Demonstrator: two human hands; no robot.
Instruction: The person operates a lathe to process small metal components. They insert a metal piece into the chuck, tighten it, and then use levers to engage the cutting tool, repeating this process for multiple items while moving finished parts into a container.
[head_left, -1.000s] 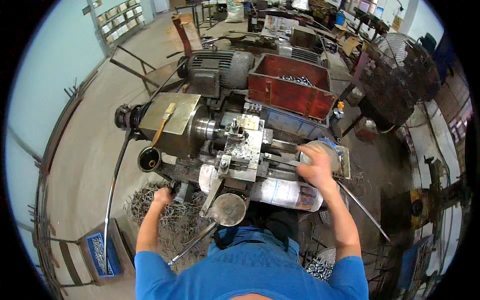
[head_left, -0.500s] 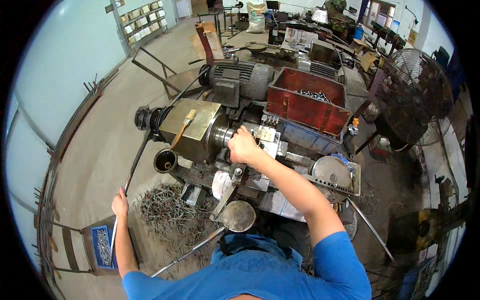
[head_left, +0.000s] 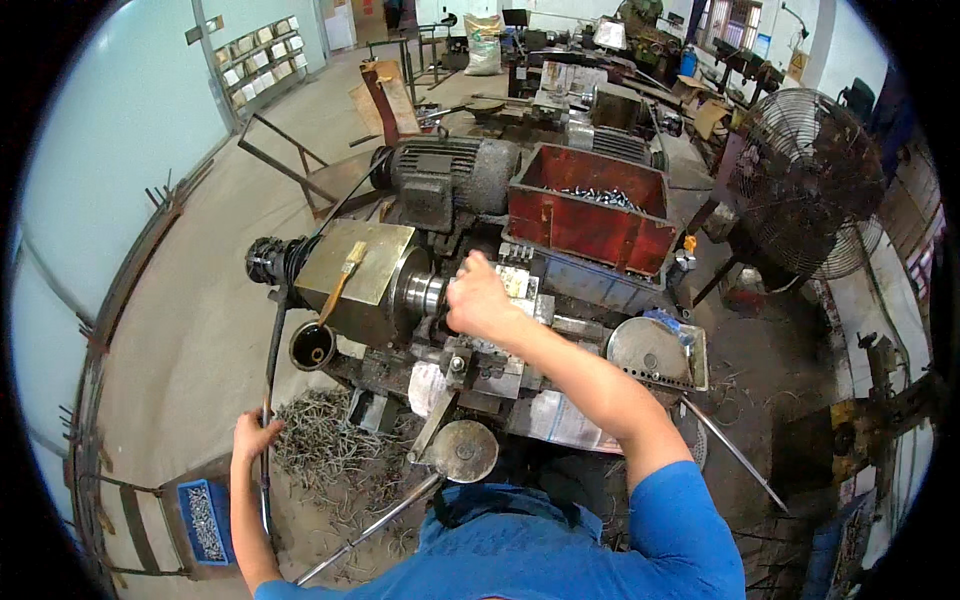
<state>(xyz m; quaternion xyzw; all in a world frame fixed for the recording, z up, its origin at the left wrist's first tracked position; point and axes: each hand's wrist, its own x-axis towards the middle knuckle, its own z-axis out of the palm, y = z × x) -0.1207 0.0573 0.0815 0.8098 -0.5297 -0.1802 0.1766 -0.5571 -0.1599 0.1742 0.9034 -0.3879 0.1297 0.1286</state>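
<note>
My left hand [head_left: 256,436] is closed round a long dark metal lever [head_left: 273,350], its thumb across the rod. The lever hangs from the pulley end of a small lathe [head_left: 365,300], and its bright lower end extends below my hand. My right hand [head_left: 480,298] is just right of the shiny spindle nose [head_left: 425,293], above the tool slide. Its fingers are curled together, and whatever they pinch is hidden. On the headstock lies a brush [head_left: 347,273], its handle reaching toward a round pot of dark liquid [head_left: 312,346].
A red bin [head_left: 590,225] of small metal parts stands behind the slide, beside a motor [head_left: 452,175]. A fan [head_left: 805,185] is at right. Metal shavings [head_left: 325,435] heap on the floor near a blue basket [head_left: 205,520] of parts. A round handwheel [head_left: 466,450] is close to my body.
The lever's lower end has swung right with my left hand and the rod hangs more upright. My right hand has drawn slightly away from the spindle nose. The whole view has shifted a little.
</note>
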